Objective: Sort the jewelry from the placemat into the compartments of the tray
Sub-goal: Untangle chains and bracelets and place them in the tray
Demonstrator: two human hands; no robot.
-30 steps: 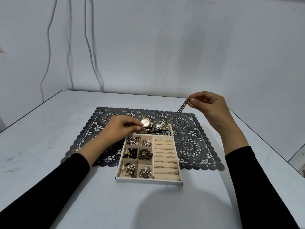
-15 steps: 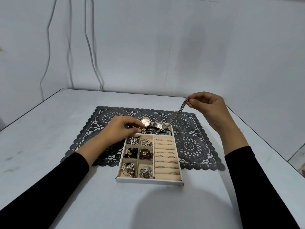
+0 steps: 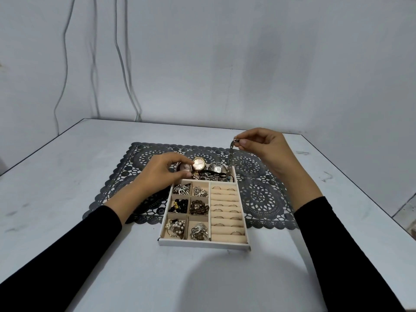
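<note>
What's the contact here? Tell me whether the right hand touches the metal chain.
Touching. The head view shows the right hand pinching the top end of the metal chain between thumb and fingertips, the chain hanging toward the tray's far compartment.

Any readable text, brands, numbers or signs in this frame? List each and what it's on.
No text can be read.
On gold watch dial: marks too small, blurred.
On silver watch face: blurred.
On tray, placemat, wall: none.
</note>
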